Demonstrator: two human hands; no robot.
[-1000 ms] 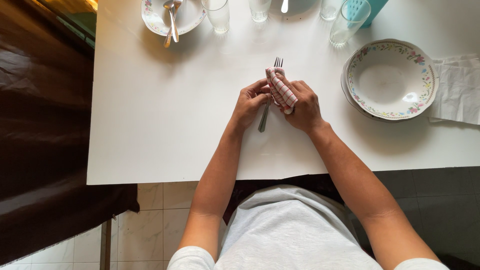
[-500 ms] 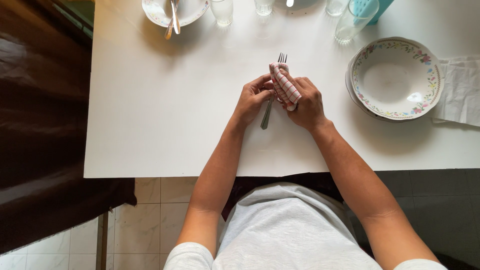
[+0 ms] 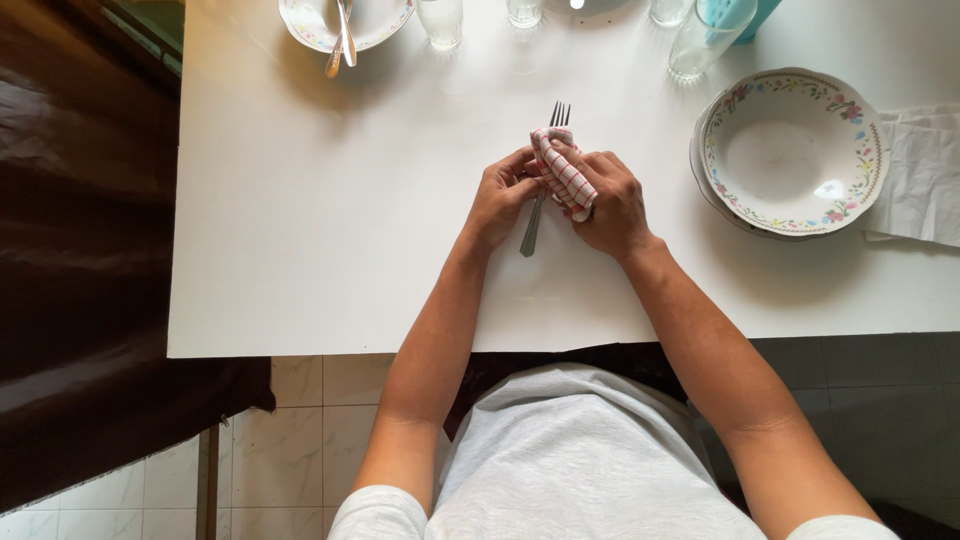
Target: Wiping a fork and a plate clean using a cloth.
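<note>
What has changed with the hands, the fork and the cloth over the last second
Very little. The left hand still holds the fork and the right hand still grips the red-checked cloth wrapped against it; neither let go. The rolled cloth looks bunched slightly tighter near the tines. The small shift of everything across the picture looks like camera movement. The flowered bowls, glasses and white table stayed put.

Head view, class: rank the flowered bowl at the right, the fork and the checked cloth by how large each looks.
1. Flowered bowl
2. Fork, longest showing, partly hidden by hands
3. Checked cloth, bunched in the right hand, so true size unsure
</note>
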